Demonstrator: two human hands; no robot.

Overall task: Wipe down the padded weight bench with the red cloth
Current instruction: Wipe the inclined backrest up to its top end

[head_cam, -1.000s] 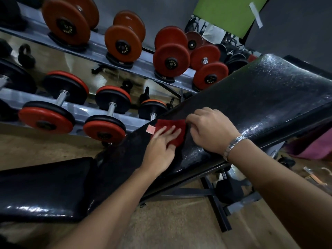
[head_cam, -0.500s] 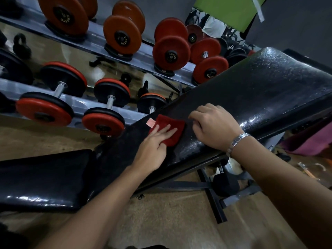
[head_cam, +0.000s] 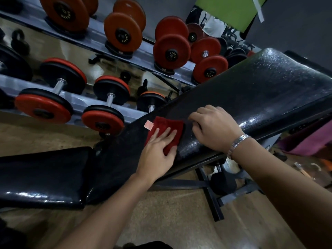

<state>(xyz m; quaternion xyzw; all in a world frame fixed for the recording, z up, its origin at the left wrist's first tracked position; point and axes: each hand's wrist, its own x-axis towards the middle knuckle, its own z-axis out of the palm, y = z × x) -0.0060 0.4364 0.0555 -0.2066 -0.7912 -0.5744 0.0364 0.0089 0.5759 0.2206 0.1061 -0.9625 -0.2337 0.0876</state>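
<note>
The red cloth (head_cam: 164, 132) lies flat on the inclined back pad of the weight bench (head_cam: 260, 90), toward the pad's lower end and spanning most of the way from its far edge to its near edge, with a pale tag sticking out at the cloth's far corner. The left hand (head_cam: 156, 153) is spread open, palm down, fingers pressing the cloth to the vinyl rather than gripping it. The right hand (head_cam: 215, 128), with a metal watch at the wrist, rests on the pad just beside the cloth's upper edge, fingers curled loosely; whether its fingertips pinch the cloth's edge cannot be told, as the knuckles hide them. The wiping step looks to be under way on the back pad. Next, the cloth likely needs firm strokes up the incline, then over the flat seat pad (head_cam: 41, 175) at the low end.
</note>
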